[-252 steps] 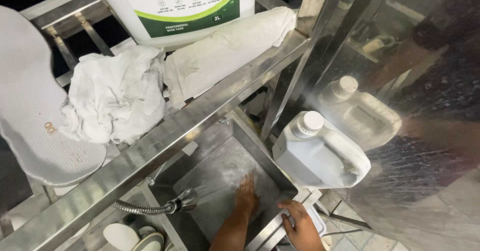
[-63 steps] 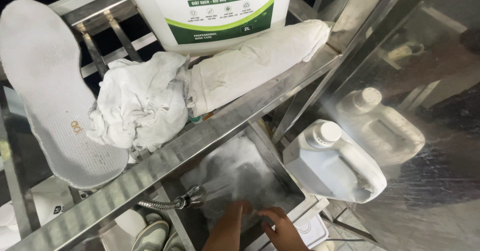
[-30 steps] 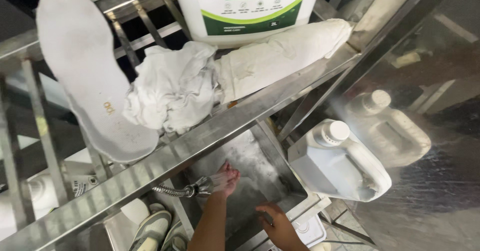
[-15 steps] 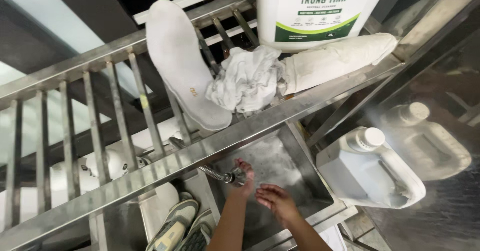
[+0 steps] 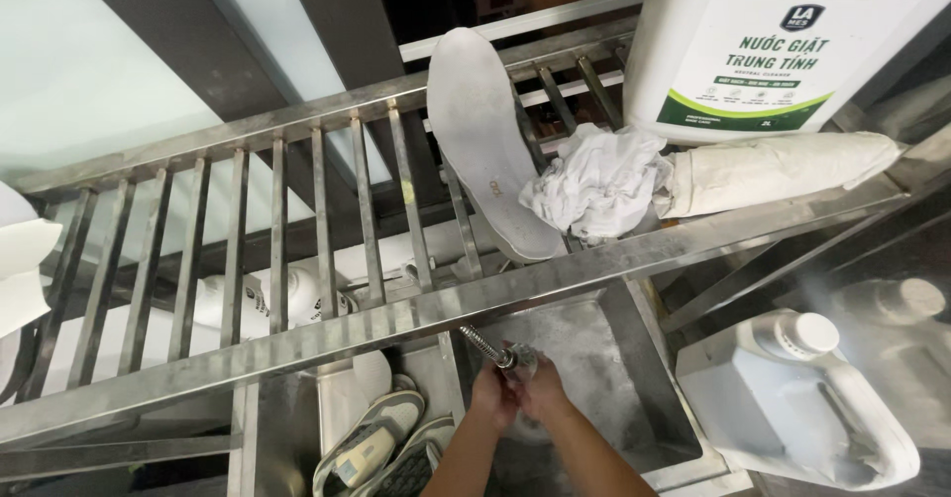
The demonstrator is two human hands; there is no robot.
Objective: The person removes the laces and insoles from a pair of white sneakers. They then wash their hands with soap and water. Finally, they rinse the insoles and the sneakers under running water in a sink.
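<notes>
1. Steel surfaces fill the view: a slatted metal rack [image 5: 297,220] runs across the frame, and below it a steel sink basin [image 5: 634,368] is seen from above.
2. On the rack lie a grey shoe insole [image 5: 485,150], a crumpled white cloth [image 5: 599,180] and a rolled pale cloth [image 5: 773,172], just beside each other; in my judgement they are put on the open slats so that water can drip off them. A big white canister with a green label [image 5: 783,46] stands behind them.
3. Under the rack, at the left of the basin, a pair of sneakers [image 5: 381,447] stands with the toes up, and a white shoe [image 5: 267,299] shows between the slats.
4. A white jug with a handle [image 5: 802,398] lies on its side at the right of the basin, well apart from the hands.
5. Both hands meet over the basin, just under the end of a flexible metal hose [image 5: 483,343] with a spray head [image 5: 520,360].
6. The left hand [image 5: 492,398] is curled just below the spray head, touching it or very near; I cannot tell if its fingers really close on the head.
7. The right hand [image 5: 540,393] presses against the left one, fingers bent and narrow; it seems to hold nothing.
8. The spray head thus sits at the top of the fingers, between both hands, probably so that the water falls straight on them.
</notes>
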